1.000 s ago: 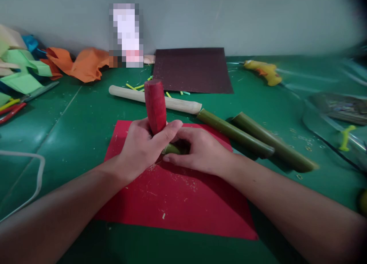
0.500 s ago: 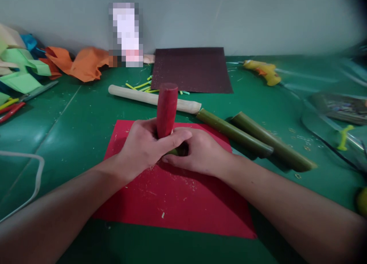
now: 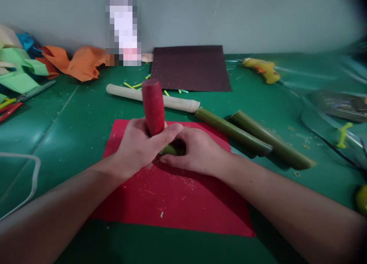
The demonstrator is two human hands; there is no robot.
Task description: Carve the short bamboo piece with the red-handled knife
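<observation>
My left hand [image 3: 142, 141] is wrapped round the lower part of a thick red handle [image 3: 153, 105] of a tool; the handle points up and leans left, and its working end is hidden behind my fingers. Close against it, my right hand [image 3: 195, 147] is closed on a green bamboo piece [image 3: 172, 149], mostly covered by the fingers. Both hands rest over a red sheet [image 3: 183, 206] strewn with pale shavings.
Beyond the hands lie a pale stick [image 3: 126, 93], two green bamboo pieces [image 3: 237, 132] [image 3: 275, 141] and a dark brown sheet [image 3: 190, 69]. A yellow glue gun [image 3: 262, 69] lies at the back right. Orange paper [image 3: 86, 63] and red-handled scissors [image 3: 11, 111] are at left.
The red handle has tipped and shifted to the left in my left hand. More of the green bamboo piece shows between my hands, and the view has shifted slightly.
</observation>
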